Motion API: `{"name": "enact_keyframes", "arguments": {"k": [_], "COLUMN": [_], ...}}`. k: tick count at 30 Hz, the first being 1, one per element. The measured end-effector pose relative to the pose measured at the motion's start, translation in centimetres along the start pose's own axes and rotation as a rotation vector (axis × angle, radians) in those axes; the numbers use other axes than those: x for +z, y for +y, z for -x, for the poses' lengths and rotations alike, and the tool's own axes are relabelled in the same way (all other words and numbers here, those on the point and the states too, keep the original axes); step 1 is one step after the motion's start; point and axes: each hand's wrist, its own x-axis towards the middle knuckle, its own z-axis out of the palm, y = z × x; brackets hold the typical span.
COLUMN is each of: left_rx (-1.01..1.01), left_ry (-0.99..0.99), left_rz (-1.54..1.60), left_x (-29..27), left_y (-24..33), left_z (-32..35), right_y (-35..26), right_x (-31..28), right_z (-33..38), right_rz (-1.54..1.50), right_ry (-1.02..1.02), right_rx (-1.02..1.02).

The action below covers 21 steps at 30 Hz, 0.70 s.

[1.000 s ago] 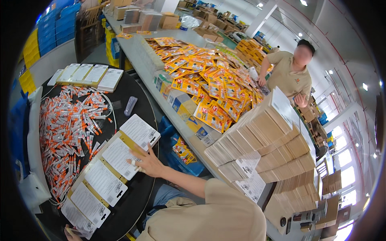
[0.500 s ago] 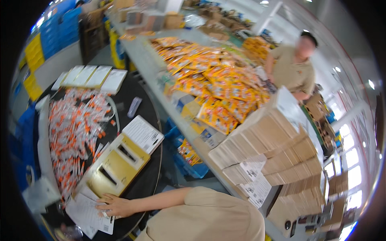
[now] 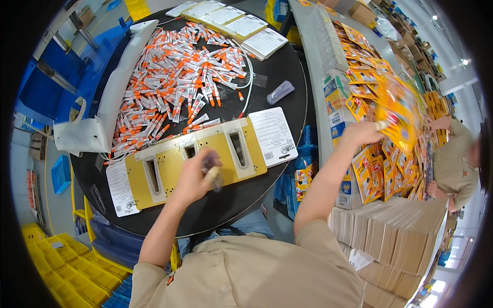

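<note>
Presently right hand [image 3: 362,134] pinches blurred yellow-orange packaging [image 3: 398,110] by packet heap [image 3: 377,173]; left hand [image 3: 197,177], fingers curled round clear plastic [image 3: 218,182], over gold slotted fixture [image 3: 172,172].

White cards [image 3: 271,132] carry print too small to read.

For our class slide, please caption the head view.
Right hand gripping yellow package, left hand clutching blurred translucent object over gold slotted fixture.

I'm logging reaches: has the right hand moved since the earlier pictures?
Yes: the right hand moved rightward, off the round black table to glossy yellow packets.
</note>
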Motion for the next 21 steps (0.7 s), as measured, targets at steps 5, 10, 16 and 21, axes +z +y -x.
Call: {"name": "enact_keyframes", "arguments": {"k": [5, 10, 16, 21], "left_rx": [0.012, -0.047, -0.155, -0.179], "left_ry": [-0.045, 0.022, 0.111, 0.097], "left_rz": [-0.269, -0.524, -0.684, -0.634], "left_x": [5.1, 7.1, 5.6, 4.4], "left_y": [-3.4, -3.6, -3.6, -3.9], "left_z": [-6.4, -10.6, -10.3, -9.5], "right_y": [8.6, 18.5, 20.7, 10.5], "right_x": [5.4, 8.5, 10.5, 6.5], "right_z": [6.2, 22.0, 25.4, 20.9], "right_rz": [0.437, 0.618, 1.072, 0.722], "right_ry": [-0.567, -1.427, -1.828, -1.577], "right_rx": [0.127, 0.065, -0.119, 0.243]}}
